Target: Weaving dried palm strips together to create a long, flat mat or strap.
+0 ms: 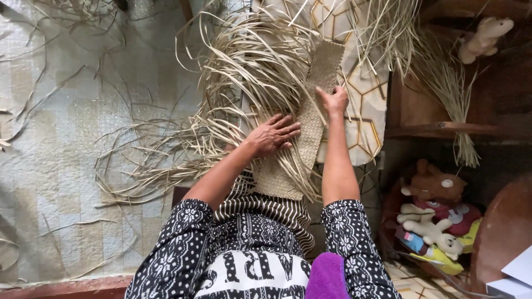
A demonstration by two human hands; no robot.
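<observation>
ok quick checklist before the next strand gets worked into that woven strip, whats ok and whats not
1. Left hand flat on the woven strip, pinning it: ok.
2. Right hand on the strip farther up, near its right edge: ok; whether it pinches a strand, cannot tell.
3. Strip lies flat and straight from the lap toward the patterned mat: ok.
4. Loose strands fan out to the left within reach, but they are tangled: not ok.
5. Strands also scattered across the floor covering: not ok.
6. Evenness of the weave: cannot tell.
</observation>
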